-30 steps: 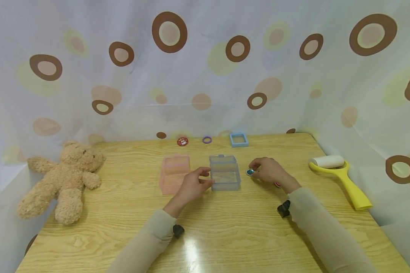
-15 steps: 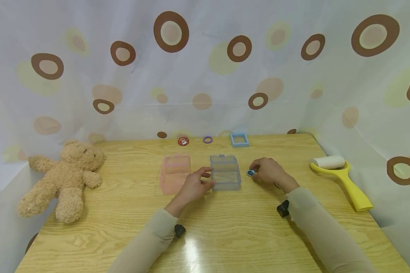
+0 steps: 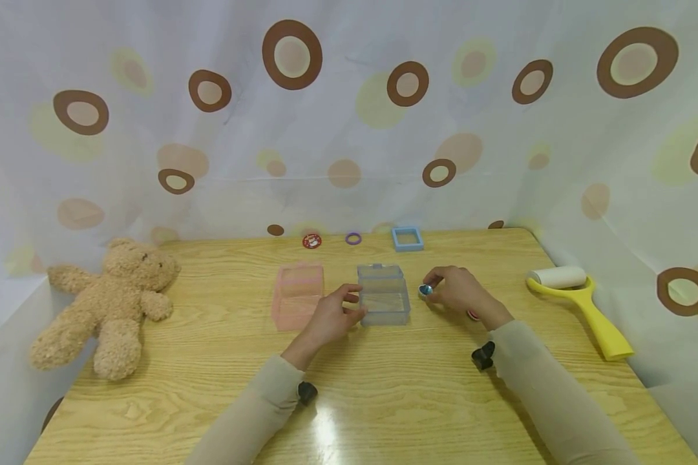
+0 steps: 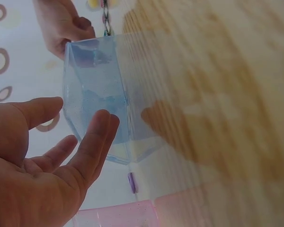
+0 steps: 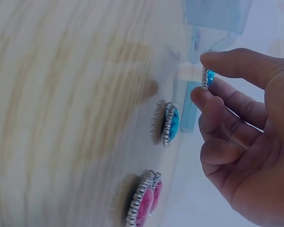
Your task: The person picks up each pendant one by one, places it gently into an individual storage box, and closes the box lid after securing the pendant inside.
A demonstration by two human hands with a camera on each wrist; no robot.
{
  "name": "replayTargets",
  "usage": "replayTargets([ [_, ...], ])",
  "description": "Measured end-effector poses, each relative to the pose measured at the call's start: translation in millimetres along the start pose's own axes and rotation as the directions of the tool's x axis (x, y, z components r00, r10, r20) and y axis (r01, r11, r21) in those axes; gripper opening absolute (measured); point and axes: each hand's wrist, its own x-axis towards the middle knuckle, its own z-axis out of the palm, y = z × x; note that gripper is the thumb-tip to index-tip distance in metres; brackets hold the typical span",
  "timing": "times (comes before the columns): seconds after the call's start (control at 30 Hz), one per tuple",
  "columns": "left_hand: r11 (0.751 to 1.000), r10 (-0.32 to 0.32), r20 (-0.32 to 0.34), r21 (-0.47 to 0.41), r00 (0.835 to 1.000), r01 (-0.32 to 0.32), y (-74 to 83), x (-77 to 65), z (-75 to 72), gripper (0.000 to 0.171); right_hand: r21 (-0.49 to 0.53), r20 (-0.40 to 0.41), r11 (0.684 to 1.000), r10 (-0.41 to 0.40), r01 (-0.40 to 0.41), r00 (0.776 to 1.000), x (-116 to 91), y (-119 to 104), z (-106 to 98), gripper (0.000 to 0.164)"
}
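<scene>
Blue gem (image 5: 208,78) has tipped, pinched by right grip (image 3: 458,289); left grip (image 3: 329,316) wide; pink gem (image 5: 141,206) cropped.

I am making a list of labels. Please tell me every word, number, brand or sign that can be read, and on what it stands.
No word, number, brand or sign can be read.
Red disc: its pale design is too small to tell whether it includes lettering.
Blue box, held blue gem: no text visible.

Wooden table (image 3: 395,387); pink box (image 3: 287,321); blue box (image 3: 385,318); pendants (image 5: 141,205); red disc (image 3: 311,241); ring (image 3: 353,243); frame (image 3: 408,248); roller (image 3: 599,320)
</scene>
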Motion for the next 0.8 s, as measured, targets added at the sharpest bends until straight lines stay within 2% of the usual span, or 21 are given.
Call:
replayTargets([
  [0.13, 1.000, 0.004, 0.002, 0.002, 1.000, -0.004, -0.2, 0.6, 0.3, 0.049, 0.020, -0.004, 1.000, 0.005, -0.005, 1.000, -1, 0, -2, 0.032],
  [0.47, 1.000, -0.007, 0.008, 0.004, 1.000, 0.007, -0.3, 1.2, 0.4, 0.051, 0.148, -0.030, 0.987, -0.063, 0.067, 0.998, -5, -7, -12, 0.028],
  [0.8, 0.999, 0.035, 0.041, 0.020, 0.999, -0.036, -3.4, 2.5, 0.8, 0.053, 0.154, -0.029, 0.982, -0.105, 0.108, 0.994, -5, -21, -16, 0.030],
])
